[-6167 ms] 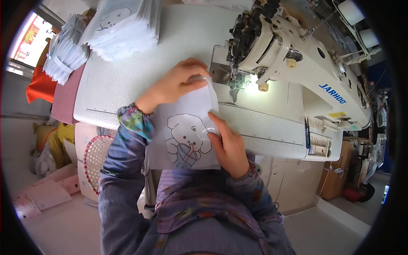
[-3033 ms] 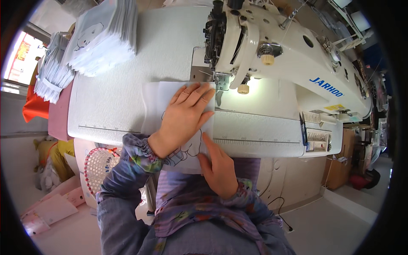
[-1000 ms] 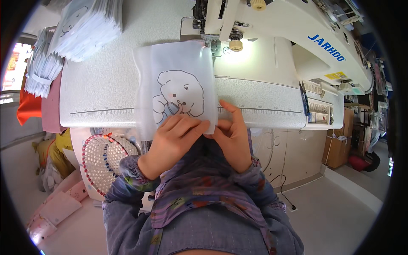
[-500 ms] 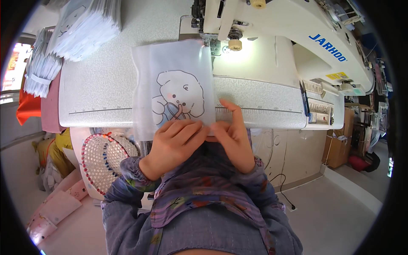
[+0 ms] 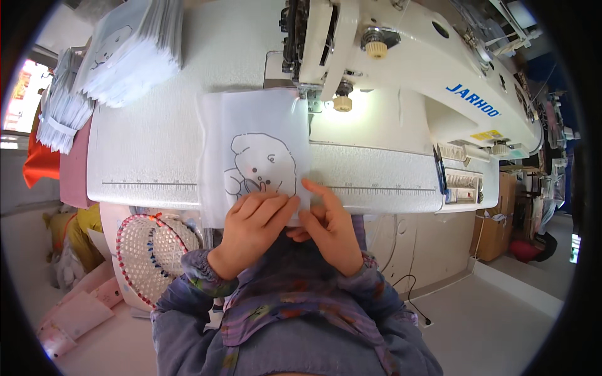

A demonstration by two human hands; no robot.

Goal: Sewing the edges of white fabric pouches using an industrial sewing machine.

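Two bare hands rest on the near end of a white fabric piece (image 5: pixel 254 150) printed with a line drawing of a bear. The piece lies flat on the white tabletop (image 5: pixel 144 150) of an industrial sewing machine (image 5: pixel 401 69). Its far right corner sits right at the needle and presser foot (image 5: pixel 310 94), and its near end overhangs the tabletop's front edge.

The left hand (image 5: pixel 251 229) lies with fingers spread and flat, pressing down on the lower part of the bear. The right hand (image 5: pixel 329 229) is just beside it, fingers bent over the piece's near right edge; whether it pinches the edge or only presses on it cannot be told.

To the far left, a tall stack of similar printed pieces (image 5: pixel 132 53) leans on the tabletop, with a second bundle (image 5: pixel 59 116) just past it. A round mesh basket (image 5: pixel 150 247) stands below the tabletop on the left.

Likely risks: both hands steer from the near end only, so the far corner could skew or fold under the foot and the seam could wander. As the piece feeds, fingers would draw closer to the needle. The overhanging end could drag the fabric off line.
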